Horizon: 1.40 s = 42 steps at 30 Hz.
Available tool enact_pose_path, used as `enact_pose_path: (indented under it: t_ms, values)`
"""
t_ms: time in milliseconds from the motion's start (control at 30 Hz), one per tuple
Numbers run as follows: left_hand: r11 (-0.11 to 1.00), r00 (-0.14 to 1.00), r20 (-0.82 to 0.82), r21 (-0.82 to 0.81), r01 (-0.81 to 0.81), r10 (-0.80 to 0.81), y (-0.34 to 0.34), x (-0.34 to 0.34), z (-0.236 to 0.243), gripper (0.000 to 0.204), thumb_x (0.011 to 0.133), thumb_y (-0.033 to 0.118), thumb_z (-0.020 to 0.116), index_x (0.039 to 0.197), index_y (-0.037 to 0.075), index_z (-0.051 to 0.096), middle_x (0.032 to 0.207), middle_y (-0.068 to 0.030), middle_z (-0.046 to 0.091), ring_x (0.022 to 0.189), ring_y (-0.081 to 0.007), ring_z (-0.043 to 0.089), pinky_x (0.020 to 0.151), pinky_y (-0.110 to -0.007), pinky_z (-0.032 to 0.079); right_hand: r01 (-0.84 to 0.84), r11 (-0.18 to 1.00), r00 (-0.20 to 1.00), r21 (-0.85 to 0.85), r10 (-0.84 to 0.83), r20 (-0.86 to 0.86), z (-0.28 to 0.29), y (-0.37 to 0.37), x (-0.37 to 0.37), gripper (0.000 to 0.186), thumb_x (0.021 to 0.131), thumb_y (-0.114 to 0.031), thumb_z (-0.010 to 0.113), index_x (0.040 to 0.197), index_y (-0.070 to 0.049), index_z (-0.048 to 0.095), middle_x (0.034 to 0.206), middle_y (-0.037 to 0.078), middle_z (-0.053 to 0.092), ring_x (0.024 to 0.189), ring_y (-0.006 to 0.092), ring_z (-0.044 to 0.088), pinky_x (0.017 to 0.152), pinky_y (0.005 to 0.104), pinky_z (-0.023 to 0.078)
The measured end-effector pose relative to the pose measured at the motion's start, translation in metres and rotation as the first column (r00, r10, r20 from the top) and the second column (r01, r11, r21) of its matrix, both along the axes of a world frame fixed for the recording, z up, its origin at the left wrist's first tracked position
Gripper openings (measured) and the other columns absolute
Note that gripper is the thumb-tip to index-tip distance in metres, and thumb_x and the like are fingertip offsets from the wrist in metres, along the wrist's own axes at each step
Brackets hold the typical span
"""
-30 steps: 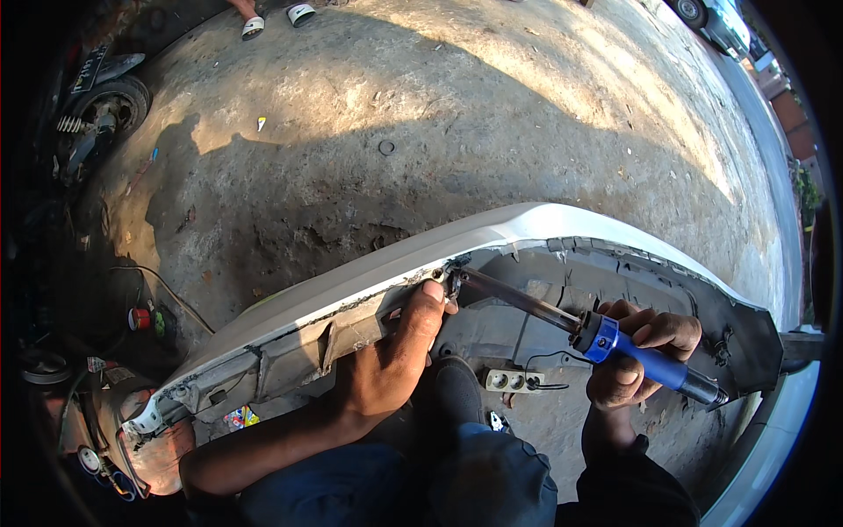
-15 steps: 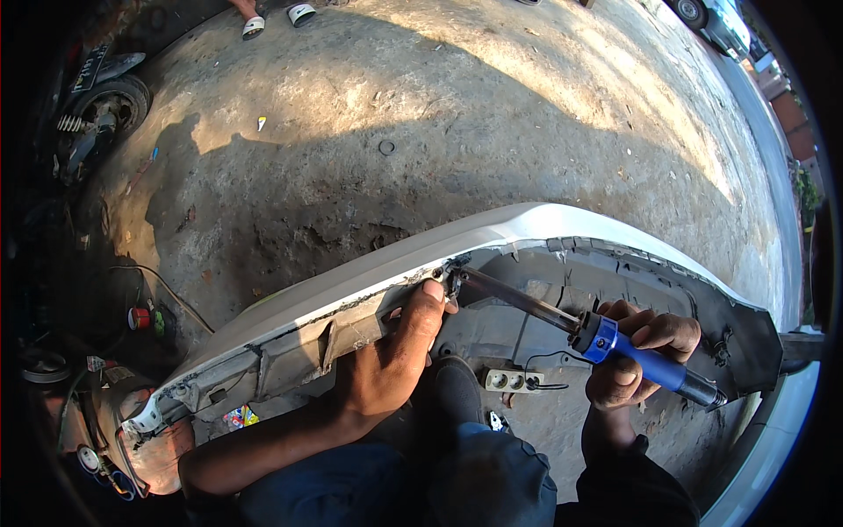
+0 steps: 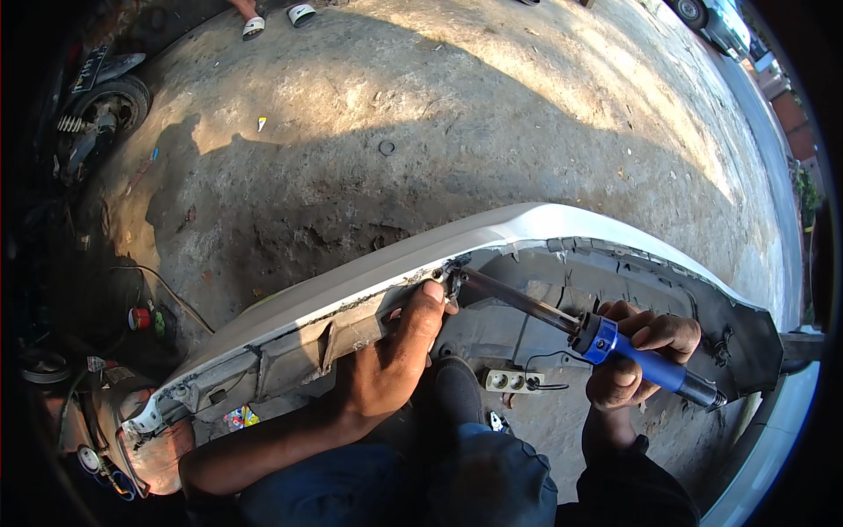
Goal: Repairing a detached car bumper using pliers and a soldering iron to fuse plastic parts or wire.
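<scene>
At centre, white bumper [image 3: 527, 221]; left hand [image 3: 386, 373] pinches its edge, thumb [image 3: 425, 304] on top. Right hand [image 3: 615, 386] wraps blue-handled soldering iron [image 3: 602, 339], tip at that edge. Risk: grip slackens, iron slips, burns nearby thumb if hot.

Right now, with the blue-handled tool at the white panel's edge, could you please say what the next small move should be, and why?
I'd probably ease the blue-handled tool slightly back with the right hand to check the spot: its tip is at a dark, ragged patch along the white panel, with the left hand close by.
</scene>
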<state>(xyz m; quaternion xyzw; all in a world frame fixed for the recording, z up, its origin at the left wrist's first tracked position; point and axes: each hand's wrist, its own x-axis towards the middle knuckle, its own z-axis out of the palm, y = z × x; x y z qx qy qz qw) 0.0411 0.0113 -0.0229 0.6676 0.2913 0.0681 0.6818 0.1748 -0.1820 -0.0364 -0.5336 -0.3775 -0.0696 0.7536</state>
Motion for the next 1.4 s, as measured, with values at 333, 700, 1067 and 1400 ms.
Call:
enact_pose_path:
  t_ms: [333,700,1067,1400]
  values:
    - [1.0,0.999,-0.038,-0.018,0.01,-0.011,0.002,-0.002,-0.001,0.043,0.104,0.033,0.041,0.08,0.0,0.055,0.069,-0.0029,0.048,0.063,-0.0107,0.048,0.055,-0.028,0.047,-0.023,1.0,1.0,0.017,0.023,-0.001,-0.001,0.002,0.0,0.041,0.077,-0.018,0.086,0.09,-0.004,0.049,0.064,0.002,0.053,0.054,0.0161,0.056,0.053,0.0338,0.045]
    - [1.0,1.0,-0.01,0.008,0.013,-0.013,0.0,-0.002,0.0,0.043,0.104,0.033,0.041,0.079,0.001,0.055,0.068,-0.0032,0.048,0.063,-0.0109,0.049,0.056,-0.028,0.047,-0.009,1.0,1.0,0.021,0.009,-0.027,0.001,0.001,-0.001,0.04,0.076,-0.019,0.086,0.088,-0.003,0.051,0.063,0.003,0.054,0.054,0.0161,0.056,0.054,0.0339,0.045]
    - [0.998,0.999,0.019,-0.061,-0.033,0.034,0.003,-0.002,-0.002,0.034,0.101,0.032,0.055,0.086,0.003,0.066,0.063,0.0031,0.051,0.055,-0.0064,0.049,0.051,-0.024,0.04,-0.036,0.999,0.999,0.019,0.035,0.014,-0.003,0.0,0.001,0.041,0.077,-0.018,0.086,0.09,-0.004,0.05,0.064,0.002,0.053,0.054,0.0156,0.055,0.053,0.0338,0.045]
    - [0.999,0.999,0.018,-0.031,-0.028,0.029,0.001,-0.002,0.0,0.038,0.102,0.033,0.05,0.089,0.0,0.063,0.064,-0.0001,0.049,0.057,-0.0086,0.047,0.053,-0.026,0.043,-0.002,0.999,1.0,0.047,0.001,0.017,-0.002,0.005,-0.001,0.041,0.078,-0.019,0.085,0.091,-0.005,0.049,0.062,0.003,0.054,0.052,0.0131,0.051,0.051,0.0307,0.041]
